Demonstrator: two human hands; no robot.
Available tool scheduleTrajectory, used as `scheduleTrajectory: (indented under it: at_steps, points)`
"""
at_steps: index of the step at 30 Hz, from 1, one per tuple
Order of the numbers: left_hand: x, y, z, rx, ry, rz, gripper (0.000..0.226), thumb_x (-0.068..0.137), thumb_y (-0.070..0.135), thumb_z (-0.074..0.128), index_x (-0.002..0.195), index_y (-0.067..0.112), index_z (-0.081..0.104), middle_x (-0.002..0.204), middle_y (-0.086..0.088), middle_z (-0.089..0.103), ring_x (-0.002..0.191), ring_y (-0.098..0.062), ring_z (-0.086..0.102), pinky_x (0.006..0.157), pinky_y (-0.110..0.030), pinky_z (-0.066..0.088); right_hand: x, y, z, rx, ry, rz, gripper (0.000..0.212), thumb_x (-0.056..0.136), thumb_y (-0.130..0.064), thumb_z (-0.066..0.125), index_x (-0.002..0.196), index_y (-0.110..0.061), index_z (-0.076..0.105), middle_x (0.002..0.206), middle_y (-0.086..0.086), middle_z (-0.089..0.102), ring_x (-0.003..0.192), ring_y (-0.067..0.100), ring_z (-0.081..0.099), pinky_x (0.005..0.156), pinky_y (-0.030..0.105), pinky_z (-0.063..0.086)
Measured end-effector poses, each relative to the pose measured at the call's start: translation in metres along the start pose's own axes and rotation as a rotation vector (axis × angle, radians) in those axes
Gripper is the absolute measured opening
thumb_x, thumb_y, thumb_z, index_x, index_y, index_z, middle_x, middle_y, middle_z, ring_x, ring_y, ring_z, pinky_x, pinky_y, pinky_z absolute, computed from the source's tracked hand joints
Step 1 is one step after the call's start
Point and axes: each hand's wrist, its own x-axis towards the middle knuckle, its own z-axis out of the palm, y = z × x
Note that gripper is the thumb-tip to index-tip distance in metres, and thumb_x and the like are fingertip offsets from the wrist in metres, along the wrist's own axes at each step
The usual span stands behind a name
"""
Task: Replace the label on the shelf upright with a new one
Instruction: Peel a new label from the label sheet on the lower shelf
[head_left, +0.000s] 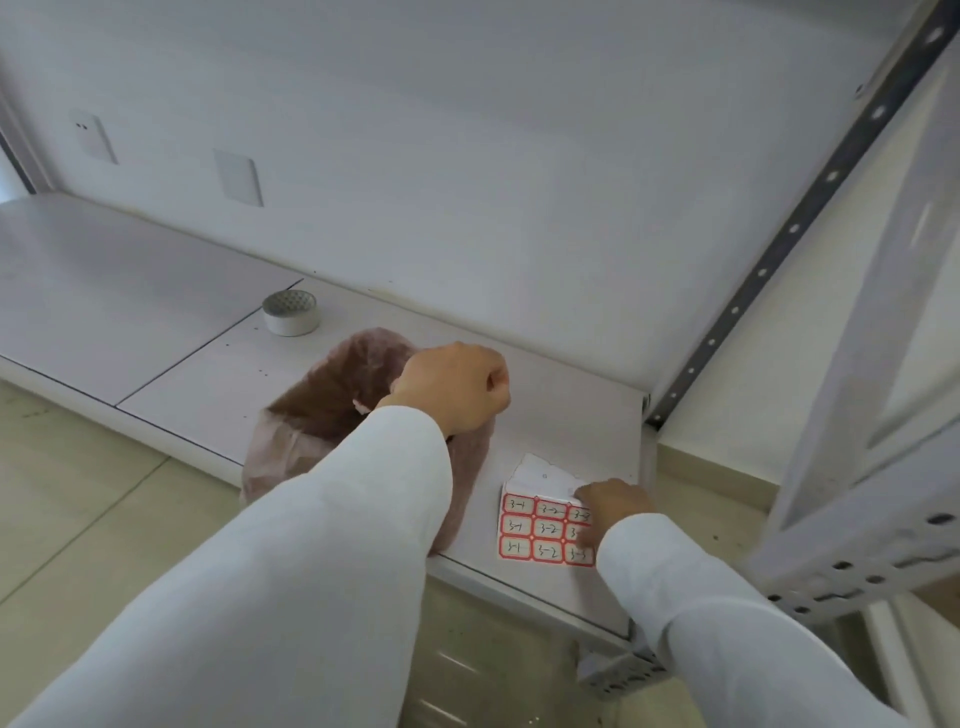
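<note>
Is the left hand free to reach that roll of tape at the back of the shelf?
Probably yes. The left hand hovers fisted over the pink bag, and the tape roll sits beyond it on the bare shelf board, with nothing between them. Whether the fist holds something is unclear.

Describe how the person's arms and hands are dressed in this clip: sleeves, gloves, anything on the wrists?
Both arms wear plain white long sleeves, loose and softly creased, with no print or markings visible. The cuffs end at the wrists. The left hand and right hand are bare: no gloves. No watch, band or ring shows, though the right hand's fingers are mostly out of view.
</note>
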Motion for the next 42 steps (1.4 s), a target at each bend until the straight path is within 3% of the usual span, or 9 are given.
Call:
scheduleTrajectory:
  at_steps: [4,10,16,23,28,31,35,39,42]
  points:
    - [0.000,0.003,0.002,-0.045,-0.124,-0.025,0.026,0.083,0.039,0.054,0.107,0.032,0.060,0.108,0.010,0.065,0.103,-0.020,0.059,0.092,-0.037,0.046,-0.001,-0.004,-0.028,0.162,-0.006,0.013,0.008,0.079,-0.016,0.058,0.083,-0.020,0.064,0.089,0.003,0.066,0.084,0.023,0.063,0.071,0.026,0.046]
    - [-0.011,0.013,-0.005,0.030,-0.306,0.015,0.051,0.079,0.038,0.067,0.128,0.028,0.053,0.127,0.009,0.058,0.117,-0.014,0.053,0.098,-0.031,0.041,-0.023,-0.010,-0.106,0.345,0.025,-0.023,0.020,0.079,-0.016,0.062,0.098,-0.009,0.066,0.095,0.009,0.065,0.086,0.025,0.061,0.069,0.026,0.044]
    - [-0.014,0.019,-0.006,-0.276,-0.161,-0.055,0.009,0.079,0.028,0.068,0.088,0.027,0.065,0.100,0.007,0.067,0.099,-0.015,0.062,0.090,-0.029,0.047,-0.067,0.004,-0.157,0.903,0.161,-0.006,0.022,0.083,-0.016,0.059,0.101,-0.005,0.065,0.099,0.014,0.069,0.089,0.025,0.065,0.076,0.030,0.053]
    - [-0.027,0.036,-0.021,-0.600,0.033,-0.089,0.045,0.080,0.033,0.070,0.119,0.023,0.050,0.116,0.005,0.058,0.106,-0.015,0.054,0.097,-0.034,0.043,-0.097,0.014,-0.169,1.382,0.181,-0.050,0.024,0.087,-0.015,0.055,0.110,-0.010,0.060,0.102,0.009,0.069,0.088,0.021,0.065,0.073,0.030,0.052]
    - [-0.029,0.037,-0.029,-0.707,0.126,-0.049,0.010,0.085,0.018,0.064,0.093,0.022,0.060,0.094,0.004,0.068,0.089,-0.015,0.064,0.086,-0.034,0.051,-0.095,0.014,-0.162,0.906,0.534,0.023,0.066,0.077,-0.028,0.069,0.134,-0.016,0.038,0.133,0.011,0.047,0.121,0.029,0.046,0.103,0.042,0.038]
    - [-0.030,0.039,-0.030,-0.715,0.021,0.016,0.008,0.083,0.008,0.066,0.086,0.015,0.065,0.088,-0.006,0.070,0.081,-0.018,0.064,0.085,-0.034,0.051,-0.106,0.008,-0.167,0.478,0.722,-0.177,0.058,0.081,-0.038,0.064,0.133,-0.028,0.042,0.136,0.001,0.046,0.126,0.024,0.037,0.103,0.038,0.032]
    - [-0.030,0.042,-0.028,-0.682,0.022,0.009,0.016,0.080,0.013,0.071,0.094,0.016,0.065,0.098,-0.011,0.071,0.094,-0.027,0.066,0.090,-0.040,0.052,-0.109,0.002,-0.167,0.490,0.440,-0.241,0.018,0.087,-0.035,0.054,0.101,-0.031,0.064,0.102,-0.007,0.065,0.095,0.016,0.059,0.080,0.031,0.048]
    - [-0.030,0.044,-0.032,-0.204,0.243,0.118,0.049,0.081,0.033,0.069,0.126,0.029,0.051,0.125,0.007,0.055,0.115,-0.013,0.049,0.099,-0.032,0.040,-0.107,0.001,-0.163,0.610,0.343,-0.241,0.015,0.090,-0.033,0.049,0.096,-0.029,0.062,0.097,-0.007,0.063,0.089,0.016,0.061,0.081,0.033,0.051]
    - [-0.029,0.048,-0.031,0.038,0.312,0.338,0.035,0.087,0.035,0.059,0.121,0.025,0.061,0.122,0.004,0.062,0.112,-0.017,0.053,0.094,-0.032,0.039,-0.107,0.001,-0.162,0.580,0.278,-0.252,0.018,0.091,-0.034,0.046,0.102,-0.030,0.060,0.103,-0.007,0.063,0.093,0.019,0.062,0.086,0.039,0.051]
